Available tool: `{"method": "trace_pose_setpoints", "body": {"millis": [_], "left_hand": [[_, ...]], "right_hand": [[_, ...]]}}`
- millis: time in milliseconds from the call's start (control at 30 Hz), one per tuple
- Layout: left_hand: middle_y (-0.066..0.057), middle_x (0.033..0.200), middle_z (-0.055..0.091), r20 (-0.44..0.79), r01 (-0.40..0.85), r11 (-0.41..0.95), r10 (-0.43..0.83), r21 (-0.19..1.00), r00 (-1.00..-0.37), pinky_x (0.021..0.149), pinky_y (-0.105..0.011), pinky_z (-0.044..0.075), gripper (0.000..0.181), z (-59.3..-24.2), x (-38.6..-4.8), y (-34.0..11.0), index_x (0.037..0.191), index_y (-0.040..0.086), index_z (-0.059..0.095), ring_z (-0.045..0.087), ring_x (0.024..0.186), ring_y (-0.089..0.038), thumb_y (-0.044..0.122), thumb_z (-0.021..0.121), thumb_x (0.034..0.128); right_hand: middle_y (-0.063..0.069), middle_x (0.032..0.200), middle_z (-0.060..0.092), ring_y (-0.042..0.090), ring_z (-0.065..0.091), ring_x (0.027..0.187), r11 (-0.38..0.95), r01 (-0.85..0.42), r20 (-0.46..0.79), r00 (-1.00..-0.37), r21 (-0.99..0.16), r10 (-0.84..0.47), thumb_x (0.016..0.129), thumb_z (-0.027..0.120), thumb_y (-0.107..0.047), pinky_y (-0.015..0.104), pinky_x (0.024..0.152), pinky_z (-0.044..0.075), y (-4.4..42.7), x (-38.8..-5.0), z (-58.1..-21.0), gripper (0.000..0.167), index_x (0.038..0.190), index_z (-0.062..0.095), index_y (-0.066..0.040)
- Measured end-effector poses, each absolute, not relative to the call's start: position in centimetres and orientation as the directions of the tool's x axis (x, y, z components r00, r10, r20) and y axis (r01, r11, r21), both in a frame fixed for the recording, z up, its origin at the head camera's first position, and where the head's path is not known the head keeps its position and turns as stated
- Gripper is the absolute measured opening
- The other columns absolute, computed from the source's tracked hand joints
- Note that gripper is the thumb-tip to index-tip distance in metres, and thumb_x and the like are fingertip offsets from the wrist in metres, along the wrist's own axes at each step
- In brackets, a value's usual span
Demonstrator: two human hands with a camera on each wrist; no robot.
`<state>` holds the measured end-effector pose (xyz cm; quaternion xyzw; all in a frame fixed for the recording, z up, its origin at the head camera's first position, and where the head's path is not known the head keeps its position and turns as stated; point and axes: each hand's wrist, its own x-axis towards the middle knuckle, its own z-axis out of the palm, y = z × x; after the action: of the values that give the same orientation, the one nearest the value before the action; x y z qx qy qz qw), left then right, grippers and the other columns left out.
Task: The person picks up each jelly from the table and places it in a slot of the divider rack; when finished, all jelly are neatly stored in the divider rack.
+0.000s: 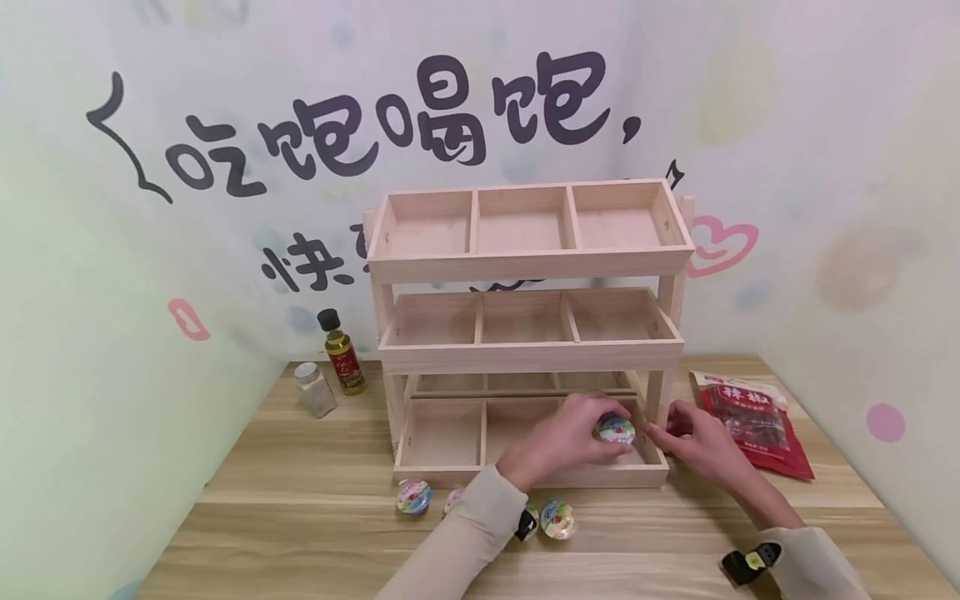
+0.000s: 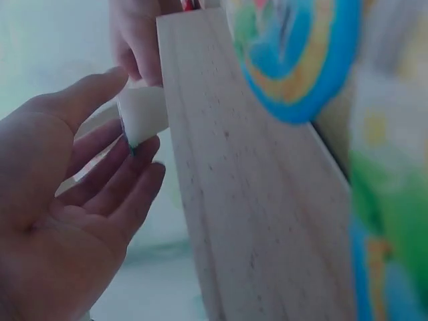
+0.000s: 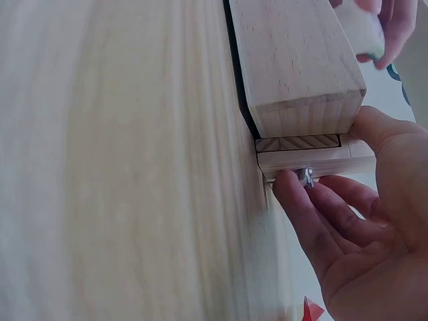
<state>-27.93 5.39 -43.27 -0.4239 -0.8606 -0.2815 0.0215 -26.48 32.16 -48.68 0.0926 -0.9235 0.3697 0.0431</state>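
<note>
My left hand grips a small jelly cup with a colourful lid, over the right-hand compartment of the bottom tray of a three-tier wooden rack. In the left wrist view the jelly cup's pale side shows between thumb and fingers. At the right end of that tray, my right hand pinches the rack's wooden side. Its thumb lies against the tray end, and its fingers reach around near a metal bolt. Several more jelly cups lie in front of the rack, some partly behind the left sleeve.
A bottle with a black cap and a glass shaker jar stand left of the rack. On the right lies a red food packet. The upper tray and middle tray overhang the bottom one. Walls border the wooden table.
</note>
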Motion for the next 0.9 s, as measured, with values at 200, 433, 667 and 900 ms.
{"method": "trace_pose_setpoints", "body": {"millis": [200, 433, 667, 900], "left_hand": [[0.006, 0.122, 0.078, 0.228, 0.705, 0.533, 0.698, 0.468, -0.679, 0.092, -0.009, 0.050, 0.039, -43.5, -28.9, 5.8, 0.131, 0.015, 0.075, 0.066, 0.104, 0.001, 0.034, 0.084, 0.0975], [0.008, 0.119, 0.077, 0.156, 0.687, 0.557, 0.713, 0.466, -0.684, 0.086, -0.009, 0.049, 0.041, -43.7, -29.1, 6.6, 0.131, 0.016, 0.075, 0.064, 0.099, 0.002, 0.036, 0.085, 0.0962], [0.005, 0.113, 0.077, 0.144, 0.707, 0.563, 0.730, 0.427, -0.668, 0.083, -0.009, 0.047, 0.039, -44.2, -29.3, 7.2, 0.127, 0.013, 0.076, 0.064, 0.095, -0.002, 0.032, 0.087, 0.0945], [0.007, 0.115, 0.077, 0.134, 0.715, 0.577, 0.733, 0.395, -0.666, 0.085, -0.010, 0.047, 0.038, -44.5, -29.3, 7.2, 0.126, 0.015, 0.076, 0.065, 0.097, -0.002, 0.033, 0.087, 0.0941]], "right_hand": [[0.008, 0.102, 0.074, 0.016, 0.065, 0.088, 0.698, -0.204, 0.149, -0.979, -0.687, -0.140, 0.102, 0.077, -0.039, 0.025, 0.068, 0.054, 32.1, -26.5, -48.6, 0.034, 0.112, 0.066, -0.008], [0.008, 0.105, 0.074, 0.016, 0.064, 0.090, 0.700, -0.201, 0.141, -0.980, -0.685, -0.143, 0.103, 0.076, -0.039, 0.024, 0.070, 0.054, 32.2, -26.4, -48.6, 0.036, 0.118, 0.066, -0.008], [0.007, 0.103, 0.074, 0.016, 0.064, 0.089, 0.693, -0.192, 0.134, -0.981, -0.695, -0.138, 0.103, 0.076, -0.040, 0.025, 0.068, 0.054, 32.3, -26.5, -48.8, 0.036, 0.117, 0.066, -0.008], [0.007, 0.102, 0.074, 0.013, 0.064, 0.087, 0.702, -0.223, 0.168, -0.975, -0.677, -0.148, 0.103, 0.077, -0.037, 0.025, 0.067, 0.053, 32.3, -26.5, -48.8, 0.032, 0.114, 0.066, -0.009]]}}
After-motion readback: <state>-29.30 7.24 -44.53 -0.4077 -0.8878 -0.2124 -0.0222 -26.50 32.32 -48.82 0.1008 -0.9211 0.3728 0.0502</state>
